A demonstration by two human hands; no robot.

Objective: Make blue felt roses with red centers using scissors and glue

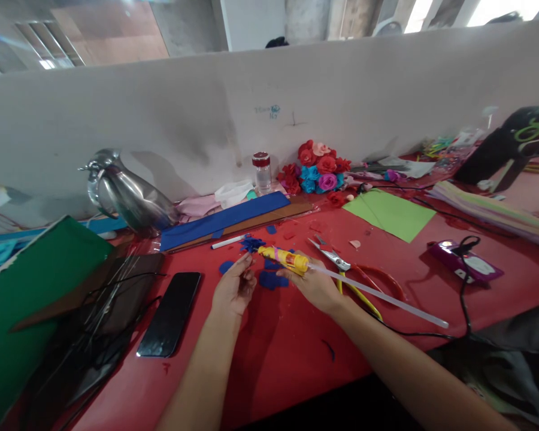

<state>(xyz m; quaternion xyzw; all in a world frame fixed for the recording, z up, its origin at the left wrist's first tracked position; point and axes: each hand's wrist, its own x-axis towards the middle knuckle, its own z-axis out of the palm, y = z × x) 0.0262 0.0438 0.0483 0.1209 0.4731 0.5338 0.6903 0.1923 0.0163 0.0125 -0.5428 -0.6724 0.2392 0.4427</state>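
My right hand (314,284) is wrapped round a yellow hot glue gun (287,258), its nozzle pointing left. A long whitish glue stick (381,294) sticks out of the gun's back end. At the nozzle is a small dark-blue paper flower (252,244). My left hand (236,284) is closed just below the flower, fingertips pinched at its base; any stem is hidden by the fingers. Blue paper petals (273,279) lie on the red table under the gun. A white pen (228,241) rests just behind the left hand.
Scissors (336,258) and yellow-handled pliers (359,293) lie right of my right hand. A phone (170,314) is at left, below a steel jug (130,191). Behind are blue paper strips (224,220), a glass jar (263,173), paper roses (323,167) and green paper (388,212). A purple device (465,261) has a cable.
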